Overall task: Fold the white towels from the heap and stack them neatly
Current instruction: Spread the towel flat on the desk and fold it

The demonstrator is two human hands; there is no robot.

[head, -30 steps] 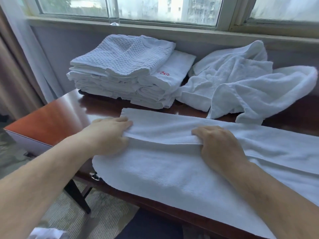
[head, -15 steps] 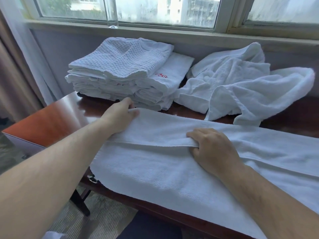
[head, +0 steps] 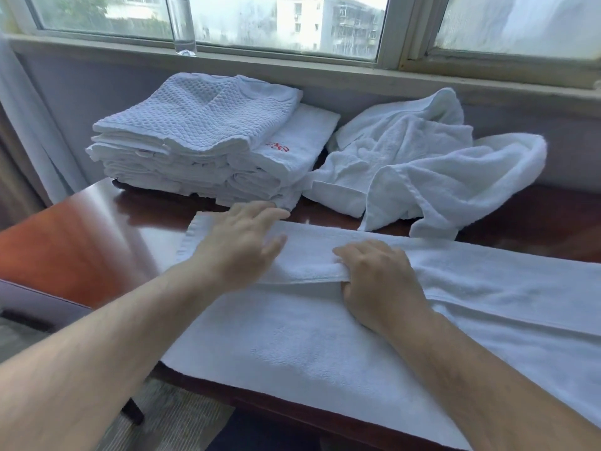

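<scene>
A long white towel (head: 292,336) lies spread across the dark wooden table (head: 81,242), its far edge folded toward me. My left hand (head: 240,245) lies flat with straight fingers on the folded strip near the towel's left end. My right hand (head: 377,281) pinches the folded edge at the towel's middle, fingers curled over the hem. Behind, at the left, stands a stack of folded white towels (head: 201,141), one with a red mark. A crumpled heap of white towels (head: 422,164) lies at the back right.
A clear glass (head: 183,24) stands on the window sill above the stack. The table's left corner and edge are near my left forearm, with carpeted floor (head: 169,421) below. A curtain (head: 19,125) hangs at the far left.
My left hand has let go of the towel's far edge and moved up and right, now flat on the fold. The right hand keeps its hold in the same place.
</scene>
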